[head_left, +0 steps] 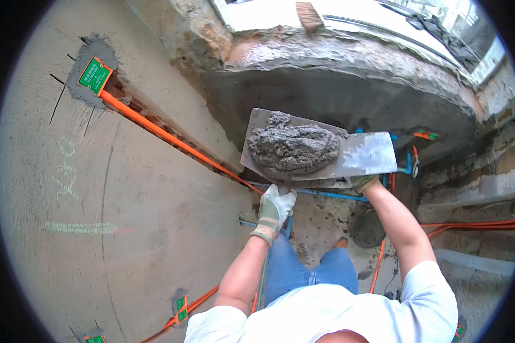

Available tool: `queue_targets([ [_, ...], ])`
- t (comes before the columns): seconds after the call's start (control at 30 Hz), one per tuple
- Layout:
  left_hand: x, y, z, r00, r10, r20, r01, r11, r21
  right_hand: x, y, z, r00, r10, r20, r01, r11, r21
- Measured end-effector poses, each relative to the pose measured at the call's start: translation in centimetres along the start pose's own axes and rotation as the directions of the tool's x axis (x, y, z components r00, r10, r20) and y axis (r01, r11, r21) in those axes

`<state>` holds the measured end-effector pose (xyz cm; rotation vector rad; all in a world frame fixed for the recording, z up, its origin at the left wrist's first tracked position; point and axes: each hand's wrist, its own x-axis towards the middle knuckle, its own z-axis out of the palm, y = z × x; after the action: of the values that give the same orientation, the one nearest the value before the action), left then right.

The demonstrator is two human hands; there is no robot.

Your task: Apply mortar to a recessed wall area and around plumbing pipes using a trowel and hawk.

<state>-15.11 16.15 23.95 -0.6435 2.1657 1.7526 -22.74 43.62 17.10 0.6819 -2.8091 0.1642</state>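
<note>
My left hand [276, 208], in a pale glove, is closed below a square metal hawk [257, 123], gripping it from underneath, where the handle is mostly hidden. A heap of wet grey mortar [292, 148] sits on the hawk. My right hand [361, 183], also gloved, is closed on a steel trowel, mostly behind its blade [366, 154]. The blade lies over the right side of the hawk, touching or just beside the mortar.
An orange conduit [154, 131] runs in a chased groove to a green-covered box [94, 76] on the left wall. A ledge [263, 54] with a brush [310, 17] is above. Blue pipes [332, 194] and orange conduits [469, 224] run low around my legs.
</note>
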Motion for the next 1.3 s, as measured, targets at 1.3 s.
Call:
queue_targets([
  [1.3,32.1,-4.9,-14.7,0.947,-0.315,0.064,0.320,0.907,-0.272,38.1,-15.4,7.9,0.954,0.277,-0.113,-0.243,0.937,0.250],
])
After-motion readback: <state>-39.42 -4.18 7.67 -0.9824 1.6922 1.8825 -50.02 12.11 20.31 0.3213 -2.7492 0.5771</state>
